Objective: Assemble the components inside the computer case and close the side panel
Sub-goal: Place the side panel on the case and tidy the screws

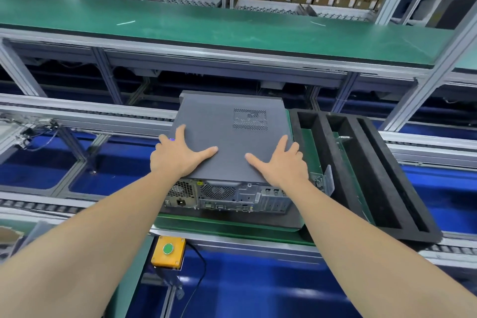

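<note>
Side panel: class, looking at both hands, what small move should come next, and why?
Probably push the side panel forward along the computer case until it seats. The left hand and right hand lie flat on it, fingers spread, near its rear edge, and it already covers the case.

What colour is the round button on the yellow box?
The button is green, clearest in the head view.

Bare forearms, bare left grip, bare right grip, purple speck at a left finger, possibly a ring
</note>
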Tool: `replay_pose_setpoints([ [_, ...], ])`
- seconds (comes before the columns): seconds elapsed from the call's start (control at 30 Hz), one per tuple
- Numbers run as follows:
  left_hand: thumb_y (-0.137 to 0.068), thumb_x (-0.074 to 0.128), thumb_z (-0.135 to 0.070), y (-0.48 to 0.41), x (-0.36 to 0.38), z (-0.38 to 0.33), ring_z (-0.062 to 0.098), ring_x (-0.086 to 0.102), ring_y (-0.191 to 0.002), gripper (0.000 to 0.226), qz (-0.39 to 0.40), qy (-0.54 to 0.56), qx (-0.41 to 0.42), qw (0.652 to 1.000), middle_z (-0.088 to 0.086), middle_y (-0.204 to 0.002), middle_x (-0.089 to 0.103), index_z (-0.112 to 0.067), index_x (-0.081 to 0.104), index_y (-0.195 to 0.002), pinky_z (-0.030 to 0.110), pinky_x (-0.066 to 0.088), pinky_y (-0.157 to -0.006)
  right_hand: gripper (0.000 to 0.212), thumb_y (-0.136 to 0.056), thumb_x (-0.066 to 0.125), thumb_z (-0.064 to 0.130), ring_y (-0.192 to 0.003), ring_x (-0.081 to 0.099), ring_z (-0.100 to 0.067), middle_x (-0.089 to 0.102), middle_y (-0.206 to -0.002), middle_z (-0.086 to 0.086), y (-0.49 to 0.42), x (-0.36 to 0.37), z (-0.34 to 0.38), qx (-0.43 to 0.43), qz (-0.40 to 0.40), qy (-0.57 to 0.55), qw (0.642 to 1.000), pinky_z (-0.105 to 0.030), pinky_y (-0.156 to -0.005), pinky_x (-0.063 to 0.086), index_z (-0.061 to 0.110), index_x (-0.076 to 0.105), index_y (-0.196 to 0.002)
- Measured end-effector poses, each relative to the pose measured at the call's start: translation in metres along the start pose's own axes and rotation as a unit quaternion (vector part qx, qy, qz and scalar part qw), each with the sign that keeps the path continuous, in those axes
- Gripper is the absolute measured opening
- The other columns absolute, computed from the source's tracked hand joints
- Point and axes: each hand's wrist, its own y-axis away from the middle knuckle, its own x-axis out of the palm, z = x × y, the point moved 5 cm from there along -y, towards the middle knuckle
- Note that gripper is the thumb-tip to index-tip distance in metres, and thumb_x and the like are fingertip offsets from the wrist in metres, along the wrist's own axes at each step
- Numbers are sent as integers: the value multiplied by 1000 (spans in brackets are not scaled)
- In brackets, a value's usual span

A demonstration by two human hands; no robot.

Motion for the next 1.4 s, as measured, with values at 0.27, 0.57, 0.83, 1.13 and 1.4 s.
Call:
replay_pose_setpoints([
  [0.27, -16, 67, -102, 2, -6, 15, 48, 15, -147, 168, 236, -80, 69, 966, 21, -158, 3, -57, -20, -153, 60, 27, -119, 178, -32, 70, 104, -161, -5, -43, -37, -166, -18, 16, -11, -23, -118, 207, -28, 971, -60, -121, 30, 32, -34, -159],
  [0.57, -19, 67, -102, 0, 1, 15, 45, 14, -143, 165, 216, -109, 92, 966, 17, -152, 5, -59, -25, -149, 59, 29, -115, 168, -34, 58, 110, -114, 64, -37, -20, -171, -14, 8, -10, -26, -115, 160, -34, 980, -42, -81, 54, 36, -16, -165],
  [0.83, -70, 21, -101, 5, 13, 11, 44, 37, -134, 87, 45, -47, 17, 998, 16, -152, 26, -60, 18, -147, 55, 36, -105, 97, -94, 34, 85, -126, 59, -43, 12, -170, -15, -15, -7, -17, -18, 70, -73, 995, -49, -98, 48, 27, 4, -165],
  [1.13, -82, 10, -92, -21, 18, -16, 47, 25, -146, 83, 16, -101, 6, 995, 14, -170, 0, -55, 7, -156, 60, 24, -113, 104, -88, 17, 94, -138, 52, -42, 20, -172, -16, -56, -5, -10, 16, 55, -36, 998, -51, -103, 45, 34, -19, -165],
  [1.4, -94, 11, -74, -92, 27, -50, 34, -3, -158, 80, -23, -110, 101, 989, 14, -172, 2, -34, 14, -164, 51, 2, -127, 103, -86, 31, 93, -137, 53, -43, 27, -170, -15, -98, -10, 3, 50, 46, -97, 993, -52, -105, 45, 42, -11, -165],
])
